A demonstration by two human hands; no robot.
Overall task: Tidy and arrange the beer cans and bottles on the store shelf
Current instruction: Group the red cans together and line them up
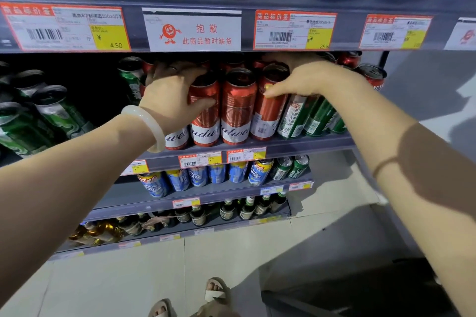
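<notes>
1. The left hand (172, 95) grips a red Budweiser can (204, 110) on the shelf (296, 145): its fingers curl over the can's top and its thumb presses across the red front. A pale bangle (148, 127) sits on that wrist.
2. The right hand (306, 80) holds another red can (269, 110), with the thumb on its front and the fingers reaching behind it, out of sight.
3. Between the two hands stands a third red can (238, 108), untouched, its white band reading "udwe" in red script.
4. Just right of the right hand's can, green and white cans (309, 116) lean in a row; their lettering is too small to read.
5. Left of the left hand, dark green cans (51, 113) stand in shadow.
6. Above the left hand, a white tag (193, 31) on the upper shelf edge shows a red cartoon figure and reads "抱歉 此商品暂时缺货".
7. Further left of it, a price tag (67, 28) shows "¥ 4.50" on yellow.
8. Below the hands, blue cans (198, 176) line the next shelf down, with green cans marked "TSINGTAO" (291, 167) at their right end.
</notes>
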